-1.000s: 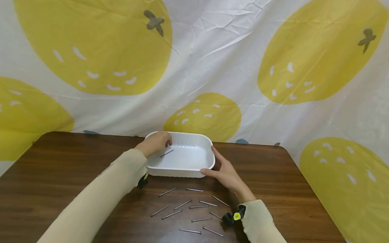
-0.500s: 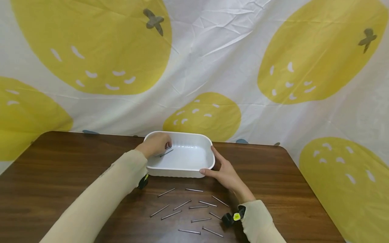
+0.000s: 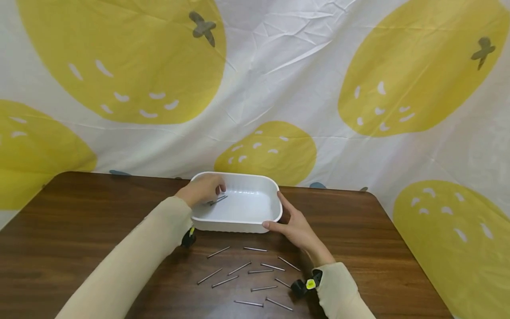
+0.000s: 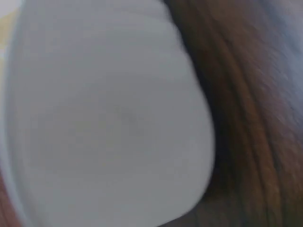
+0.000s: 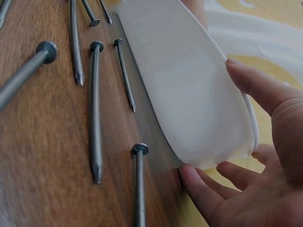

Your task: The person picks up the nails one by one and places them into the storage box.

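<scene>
A white rectangular baking dish [image 3: 251, 212] stands toward the back of the wooden table. Over its left rim reaches my left hand [image 3: 203, 188], fingers loosely bent low inside the dish. Just beside those fingers, two nails [image 3: 220, 200] lie close together on the dish floor, partly covered by the hand. The left wrist view holds only the blurred outer wall of the dish [image 4: 109, 118]. My right hand [image 3: 295, 223] grips the dish's right end; in the right wrist view its thumb [image 5: 258, 85] lies on the rim and the other fingers are against the end wall.
Several loose steel nails [image 3: 260, 271] lie scattered on the brown table [image 3: 119, 212] in front of the dish. Some nails [image 5: 96, 113] are close to the right hand's wrist camera. A white cloth with yellow fruit print [image 3: 271, 88] hangs behind the table.
A second nail now shows beside the first in the dish, under the left fingers, which have loosened slightly. The right hand and the dish stay in place.
</scene>
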### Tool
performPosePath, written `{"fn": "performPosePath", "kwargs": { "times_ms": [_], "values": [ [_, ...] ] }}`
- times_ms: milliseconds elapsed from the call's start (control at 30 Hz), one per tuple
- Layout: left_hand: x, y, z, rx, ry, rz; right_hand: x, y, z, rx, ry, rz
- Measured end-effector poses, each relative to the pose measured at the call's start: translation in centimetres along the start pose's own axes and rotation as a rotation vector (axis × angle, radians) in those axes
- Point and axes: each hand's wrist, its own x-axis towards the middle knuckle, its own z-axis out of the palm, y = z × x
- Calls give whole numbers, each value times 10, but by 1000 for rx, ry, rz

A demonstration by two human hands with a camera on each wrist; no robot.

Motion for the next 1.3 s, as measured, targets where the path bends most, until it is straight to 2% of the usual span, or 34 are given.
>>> {"fn": "performPosePath", "kwargs": {
  "times_ms": [100, 200, 333, 467, 667, 833, 900, 1133, 1300],
  "values": [
    [-5, 1, -8, -81, -3, -29, 0, 0, 0, -6, 0, -2],
    [-11, 5, -16, -122, 6, -10, 0, 0, 0, -12, 5, -4],
    [-20, 11, -24, -127, 18, 12, 1, 0, 0, -12, 0, -6],
    [-30, 15, -28, -103, 60, 40, 0, -1, 0, -7, -6, 1],
    [-44, 20, -25, -41, 143, 132, -1, -2, -1, -14, 0, -2],
    [-60, 29, -24, -50, 179, 110, 0, -1, 1, 4, -10, -7],
    [-66, 34, -23, -62, 205, 119, 0, -1, 1, 4, -9, -4],
    [-82, 48, -16, -133, 283, 234, 1, -1, 1, -8, -8, -1],
    [-92, 56, -9, -183, 324, 267, 1, -1, 1, -12, -14, 1]
  ]
}}
